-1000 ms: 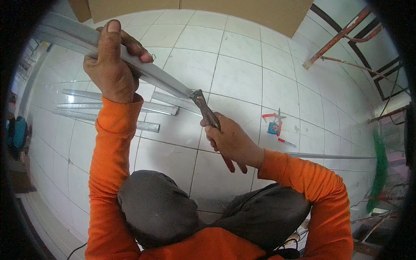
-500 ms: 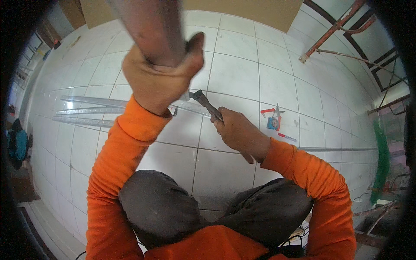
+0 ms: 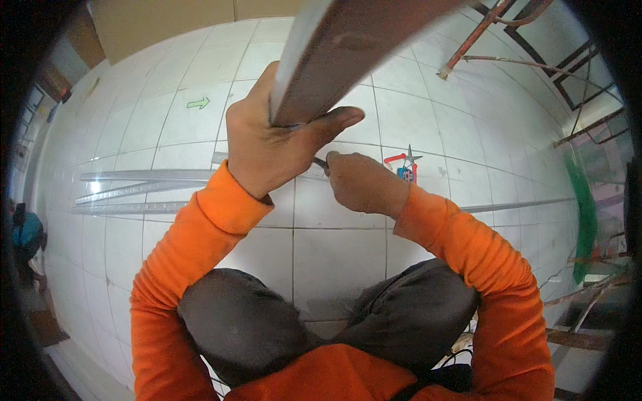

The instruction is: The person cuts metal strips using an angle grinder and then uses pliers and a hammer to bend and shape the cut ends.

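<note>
My left hand [image 3: 267,140] is closed round the lower part of a grey metal channel [image 3: 348,53], its thumb pointing right. The channel rises tilted to the upper right, close to the camera and blurred. Just right of that hand, my right hand [image 3: 364,184] grips a hammer [image 3: 320,162]; only a short bit of its dark shaft shows, and its head is hidden behind my left hand. Beyond my right hand, red-handled snips [image 3: 412,159] lie open on the floor beside a blue tape measure [image 3: 404,174], partly covered by my right hand and sleeve.
Several silvery metal profiles [image 3: 144,176] lie on the white tiled floor [image 3: 341,257] at left. A long thin strip [image 3: 515,206] runs to the right. Rusty scaffold tubes [image 3: 468,43] stand at upper right, near green sheeting [image 3: 583,217]. A green arrow [image 3: 198,103] marks the floor.
The channel has swung from leaning left to leaning right, and my left hand has moved right with it. The hammer has gone mostly out of sight behind that hand. My view has shifted slightly.
</note>
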The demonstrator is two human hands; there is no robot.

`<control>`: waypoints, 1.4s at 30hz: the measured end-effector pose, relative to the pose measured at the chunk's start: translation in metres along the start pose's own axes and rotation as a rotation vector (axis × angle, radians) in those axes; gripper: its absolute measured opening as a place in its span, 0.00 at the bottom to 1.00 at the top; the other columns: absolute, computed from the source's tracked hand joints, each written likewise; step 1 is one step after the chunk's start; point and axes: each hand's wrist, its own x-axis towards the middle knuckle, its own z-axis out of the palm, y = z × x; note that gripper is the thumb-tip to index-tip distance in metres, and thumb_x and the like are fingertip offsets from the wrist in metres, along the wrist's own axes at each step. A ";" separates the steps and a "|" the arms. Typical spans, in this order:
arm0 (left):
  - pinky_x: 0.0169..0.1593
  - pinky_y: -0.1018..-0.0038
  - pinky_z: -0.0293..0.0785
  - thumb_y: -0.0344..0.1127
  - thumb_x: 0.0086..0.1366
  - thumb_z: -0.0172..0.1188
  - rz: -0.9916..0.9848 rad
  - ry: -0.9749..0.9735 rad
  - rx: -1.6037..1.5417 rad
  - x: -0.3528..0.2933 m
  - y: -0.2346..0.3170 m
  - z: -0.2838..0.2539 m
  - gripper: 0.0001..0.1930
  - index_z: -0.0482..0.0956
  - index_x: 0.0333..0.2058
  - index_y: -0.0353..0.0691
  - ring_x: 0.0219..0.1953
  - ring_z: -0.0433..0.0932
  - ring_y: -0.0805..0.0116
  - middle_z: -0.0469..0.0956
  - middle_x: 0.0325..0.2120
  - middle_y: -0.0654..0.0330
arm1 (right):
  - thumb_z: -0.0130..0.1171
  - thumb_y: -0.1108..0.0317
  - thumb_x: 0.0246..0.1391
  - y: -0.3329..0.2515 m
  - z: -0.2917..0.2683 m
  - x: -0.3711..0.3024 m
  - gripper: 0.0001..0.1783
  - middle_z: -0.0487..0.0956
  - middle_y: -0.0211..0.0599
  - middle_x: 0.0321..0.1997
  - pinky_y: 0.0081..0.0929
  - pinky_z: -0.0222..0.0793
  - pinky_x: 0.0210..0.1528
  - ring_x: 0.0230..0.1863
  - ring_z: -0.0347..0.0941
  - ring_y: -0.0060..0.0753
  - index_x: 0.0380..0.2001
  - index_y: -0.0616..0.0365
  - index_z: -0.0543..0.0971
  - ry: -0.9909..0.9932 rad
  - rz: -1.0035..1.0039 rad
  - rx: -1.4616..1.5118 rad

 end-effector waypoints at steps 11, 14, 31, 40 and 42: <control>0.25 0.79 0.70 0.45 0.62 0.67 -0.163 -0.075 -0.449 0.052 -0.012 -0.025 0.16 0.79 0.33 0.36 0.22 0.72 0.78 0.75 0.21 0.65 | 0.55 0.66 0.54 0.028 0.007 -0.002 0.11 0.79 0.50 0.28 0.42 0.72 0.39 0.33 0.77 0.49 0.31 0.66 0.75 -0.072 0.187 0.425; 0.27 0.74 0.68 0.51 0.62 0.65 -0.132 0.083 -0.354 0.061 -0.011 -0.037 0.24 0.75 0.41 0.34 0.24 0.71 0.71 0.73 0.25 0.61 | 0.55 0.64 0.56 0.037 0.005 -0.001 0.11 0.77 0.41 0.27 0.35 0.69 0.38 0.31 0.73 0.38 0.29 0.63 0.74 -0.055 0.173 0.603; 0.28 0.76 0.66 0.43 0.71 0.53 -0.212 0.318 -0.565 0.111 -0.010 -0.110 0.11 0.69 0.40 0.40 0.23 0.65 0.75 0.65 0.25 0.66 | 0.47 0.63 0.65 0.020 -0.011 -0.009 0.18 0.76 0.47 0.38 0.38 0.68 0.42 0.37 0.74 0.43 0.51 0.66 0.70 0.320 -0.257 0.687; 0.29 0.80 0.65 0.33 0.71 0.50 -0.602 0.337 -1.151 0.106 -0.064 -0.134 0.09 0.65 0.29 0.41 0.22 0.61 0.78 0.62 0.22 0.68 | 0.57 0.74 0.57 -0.006 -0.035 -0.014 0.19 0.74 0.46 0.39 0.37 0.73 0.39 0.38 0.76 0.45 0.51 0.59 0.69 0.684 -0.413 0.490; 0.29 0.77 0.69 0.31 0.69 0.52 -0.643 0.306 -1.288 0.104 -0.079 -0.141 0.06 0.67 0.32 0.37 0.22 0.64 0.76 0.66 0.22 0.64 | 0.59 0.77 0.53 -0.013 -0.038 -0.012 0.21 0.74 0.46 0.40 0.38 0.74 0.41 0.39 0.76 0.47 0.51 0.58 0.69 0.711 -0.461 0.468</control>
